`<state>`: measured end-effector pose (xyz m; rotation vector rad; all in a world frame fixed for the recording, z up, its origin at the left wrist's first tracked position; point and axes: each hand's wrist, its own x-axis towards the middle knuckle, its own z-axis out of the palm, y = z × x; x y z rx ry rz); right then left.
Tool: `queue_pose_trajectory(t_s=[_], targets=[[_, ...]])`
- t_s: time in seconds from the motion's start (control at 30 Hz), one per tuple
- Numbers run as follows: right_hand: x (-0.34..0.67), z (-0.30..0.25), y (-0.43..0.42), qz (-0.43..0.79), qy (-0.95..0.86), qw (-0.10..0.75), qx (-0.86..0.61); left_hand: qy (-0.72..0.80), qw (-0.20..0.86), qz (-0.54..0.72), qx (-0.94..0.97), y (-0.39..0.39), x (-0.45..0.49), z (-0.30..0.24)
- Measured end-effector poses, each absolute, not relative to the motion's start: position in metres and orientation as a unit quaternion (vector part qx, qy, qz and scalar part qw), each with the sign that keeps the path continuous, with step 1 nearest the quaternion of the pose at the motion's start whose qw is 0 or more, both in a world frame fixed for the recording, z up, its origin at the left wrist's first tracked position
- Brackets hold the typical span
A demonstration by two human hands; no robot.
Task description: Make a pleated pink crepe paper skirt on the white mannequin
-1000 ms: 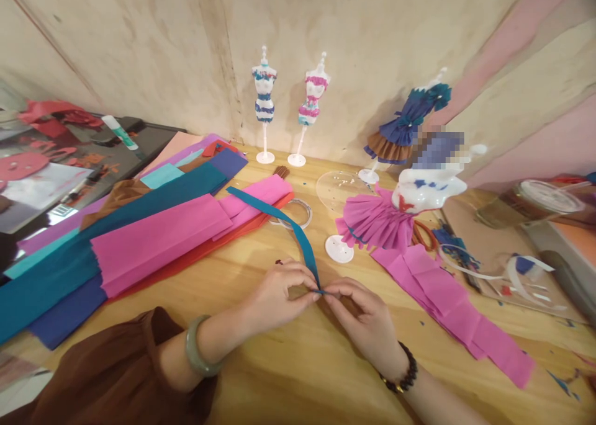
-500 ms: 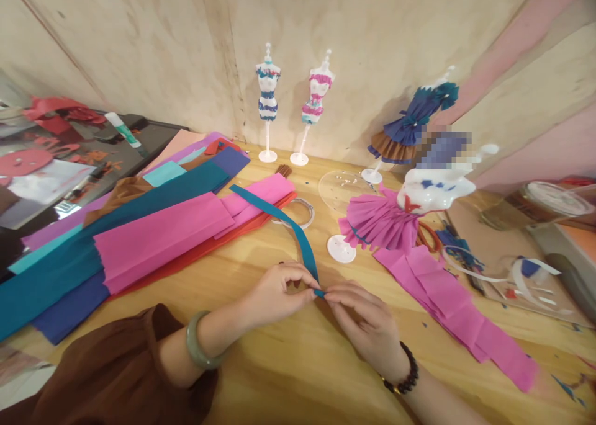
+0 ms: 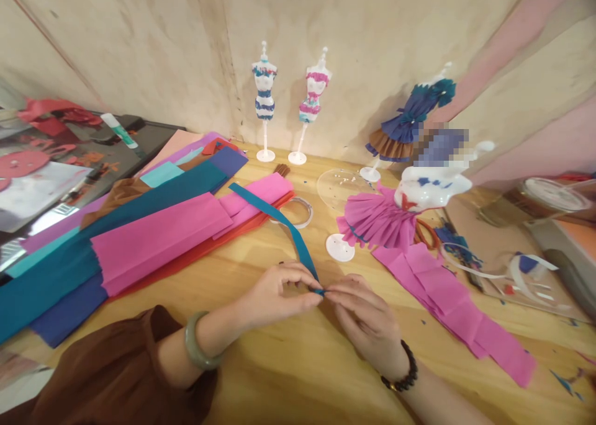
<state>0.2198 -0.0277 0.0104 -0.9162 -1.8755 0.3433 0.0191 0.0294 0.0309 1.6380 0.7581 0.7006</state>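
Between my hands is one end of a narrow teal strip of crepe paper (image 3: 294, 234), its far end resting on the pink paper. My left hand (image 3: 279, 295) pinches the near end between thumb and fingers. Fingertips of my right hand (image 3: 365, 322) close on the same end from the other side. Just beyond them stands a white mini mannequin (image 3: 433, 186) with a pleated pink paper skirt (image 3: 379, 219), tilted to the right. A roll of tape (image 3: 303, 214) lies behind the strip, partly covered by it.
Folded crepe paper sheets (image 3: 158, 242) spread across the left side. Two small mannequins (image 3: 264, 102) stand by the wall, with a dressed one (image 3: 405, 124) to their right. Pink paper strips (image 3: 459, 313) lie at right, near a glass jar (image 3: 516, 205). A glue stick (image 3: 120, 131) sits far left.
Both hands stay almost in place at the strip's end, with small finger shifts; less teal shows between the fingertips. The whole view has shifted slightly.
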Motion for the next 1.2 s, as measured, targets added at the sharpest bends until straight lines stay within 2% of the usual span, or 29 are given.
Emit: queue_pose_trajectory(t_s=[0.43, 0.73, 1.2], targets=[[0.2175, 0.0148, -0.0289, 0.152, -0.768, 0.485, -0.389, 0.346, 0.495, 0.314, 0.733, 0.0276, 0.0230, 0.0308], [0.2172, 0.0173, -0.0331, 0.298, -0.677, 0.496, -0.455, 0.358, 0.541, 0.314, 0.693, 0.0303, 0.0210, 0.0267], [0.2125, 0.0141, -0.0293, 0.322, -0.650, 0.490, -0.483, 0.378, 0.551, 0.283, 0.688, 0.0282, 0.0225, 0.0283]])
